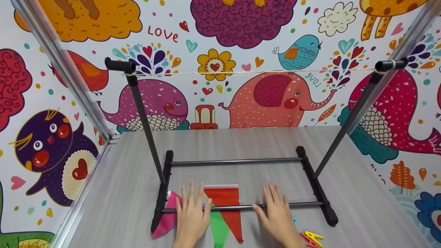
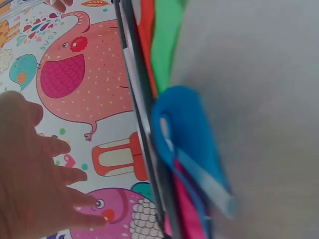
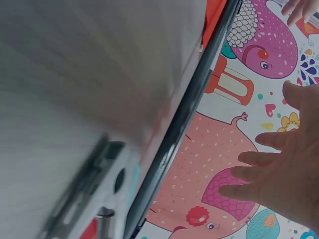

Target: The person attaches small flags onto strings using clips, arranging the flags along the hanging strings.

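My left hand (image 1: 191, 218) is held palm down with fingers spread, over a row of pennant flags and the stand's front bar (image 1: 246, 207). Around it show a pink flag (image 1: 168, 218), a green flag (image 1: 219, 227) and a red flag (image 1: 229, 198). A blue piece (image 2: 192, 124) with a folded end appears in the left wrist view, partly hidden by the hand in the head view. On the bar's right half, my right hand (image 1: 278, 218) has its fingers extended too. Beside it lie a yellow clothespin (image 1: 313, 237) and a red clothespin (image 1: 308, 242). Neither hand grips anything.
A dark tube stand has a left post (image 1: 146, 127), a right post (image 1: 346, 127) and a rear bar (image 1: 237, 162). A thin string (image 1: 241, 72) runs between the post tops. The grey table (image 1: 113, 193) meets a wall (image 1: 206, 31) printed with cartoon animals.
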A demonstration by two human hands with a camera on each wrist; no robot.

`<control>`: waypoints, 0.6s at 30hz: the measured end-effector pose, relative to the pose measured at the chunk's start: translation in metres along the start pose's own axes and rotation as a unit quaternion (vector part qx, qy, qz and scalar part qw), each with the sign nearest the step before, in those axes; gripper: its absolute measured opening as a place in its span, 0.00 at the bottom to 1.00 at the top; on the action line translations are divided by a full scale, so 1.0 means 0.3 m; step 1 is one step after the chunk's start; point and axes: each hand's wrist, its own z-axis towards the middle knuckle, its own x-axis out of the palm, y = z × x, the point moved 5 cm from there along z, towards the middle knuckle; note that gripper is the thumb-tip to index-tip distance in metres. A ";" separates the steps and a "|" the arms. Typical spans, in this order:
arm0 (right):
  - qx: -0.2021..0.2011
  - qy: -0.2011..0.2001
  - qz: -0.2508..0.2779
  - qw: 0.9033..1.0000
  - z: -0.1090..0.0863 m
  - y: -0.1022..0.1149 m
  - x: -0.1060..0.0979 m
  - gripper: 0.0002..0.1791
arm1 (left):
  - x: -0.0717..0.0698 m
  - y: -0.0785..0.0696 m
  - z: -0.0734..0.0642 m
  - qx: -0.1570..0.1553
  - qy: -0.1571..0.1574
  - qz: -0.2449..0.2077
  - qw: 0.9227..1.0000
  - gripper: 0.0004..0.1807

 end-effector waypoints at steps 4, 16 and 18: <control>0.004 0.012 0.002 1.000 -0.005 -0.007 0.012 0.36 | 0.010 0.029 -0.031 -0.021 0.021 -0.001 1.000 0.31; 0.029 0.028 0.010 0.999 -0.030 -0.017 0.040 0.37 | 0.010 0.091 -0.095 -0.056 0.007 -0.017 0.998 0.27; 0.040 0.042 0.011 0.998 -0.033 -0.018 0.047 0.38 | 0.008 0.094 -0.105 -0.056 0.001 -0.015 0.998 0.27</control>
